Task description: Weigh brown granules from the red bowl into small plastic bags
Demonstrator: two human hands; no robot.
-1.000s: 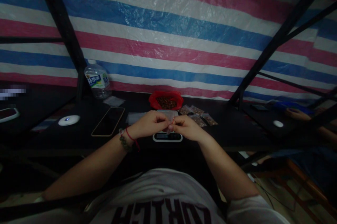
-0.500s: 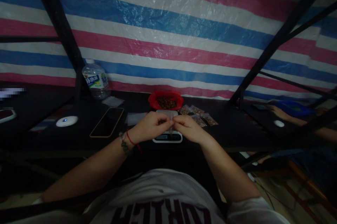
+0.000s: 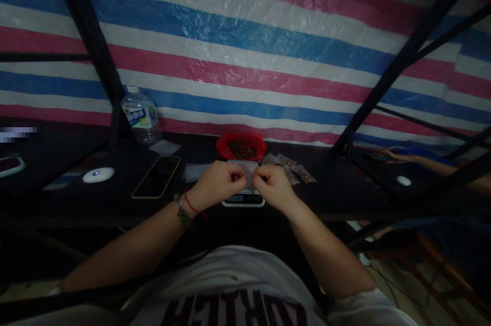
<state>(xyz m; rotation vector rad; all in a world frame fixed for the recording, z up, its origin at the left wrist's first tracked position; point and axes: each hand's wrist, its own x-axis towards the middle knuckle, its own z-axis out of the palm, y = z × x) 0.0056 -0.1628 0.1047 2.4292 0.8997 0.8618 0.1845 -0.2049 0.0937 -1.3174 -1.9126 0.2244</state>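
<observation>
While the left hand (image 3: 220,181) and the right hand (image 3: 275,187) face each other at the centre of the frame, a small clear bag (image 3: 250,179) is positioned between them, above the white scale (image 3: 243,203). On each hand, thumb and fingers are closed in a pinch on one side of the bag; its contents cannot be determined. Directly behind the scale, a red bowl (image 3: 221,147) contains small brown pieces. Right of centre, filled bags (image 3: 306,173) lie grouped on the black desk (image 3: 341,195), near the right hand. Left of centre, flat translucent bags (image 3: 195,172) lie between the left hand and a phone (image 3: 156,178), which rests face up.
</observation>
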